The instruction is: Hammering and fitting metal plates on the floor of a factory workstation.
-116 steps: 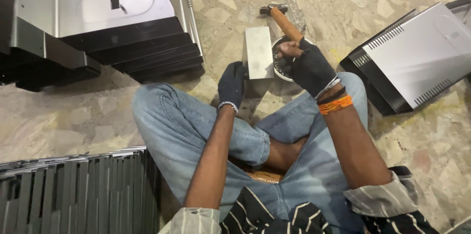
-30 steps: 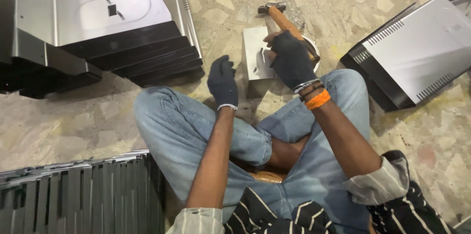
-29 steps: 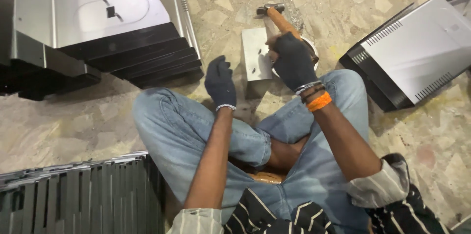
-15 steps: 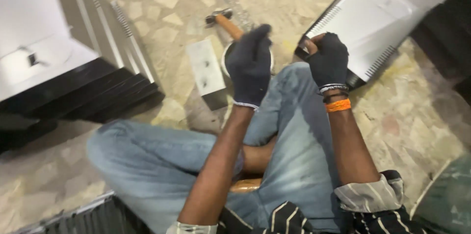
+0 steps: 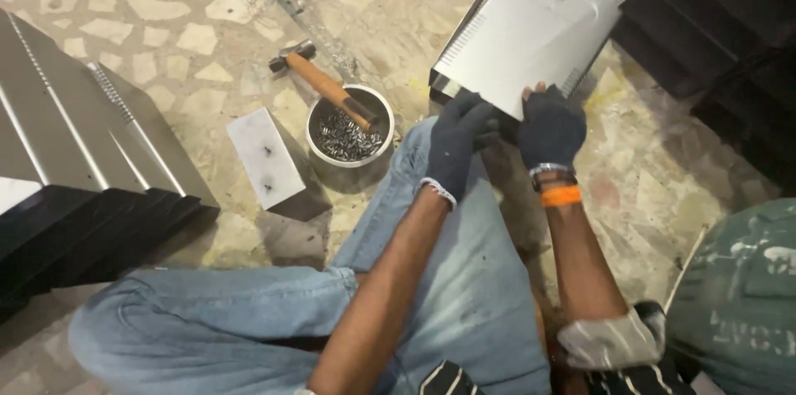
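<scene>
We have a pale sheet-metal panel (image 5: 524, 34) in both gloved hands — it lies on the stone-chip floor (image 5: 191, 38) toward the far right, its near edge just beyond our raised knee, atop a stack of like panels. Our right hand (image 5: 550, 124) grasps that near edge, fingers curled over it; an orange band sits on the wrist. Our left hand (image 5: 456, 142) closes on the same edge just beside it, at the panel's near-left corner.

Left of the panel stands a round steel bowl (image 5: 347, 126) of small metal fasteners, and a wooden-handled hammer (image 5: 326, 85) rests across its rim, head on the floor. Just left of the bowl lies a white block (image 5: 267, 159). At the left edge sits a stack of dark-edged panels (image 5: 75, 163) — well apart from our hands.
</scene>
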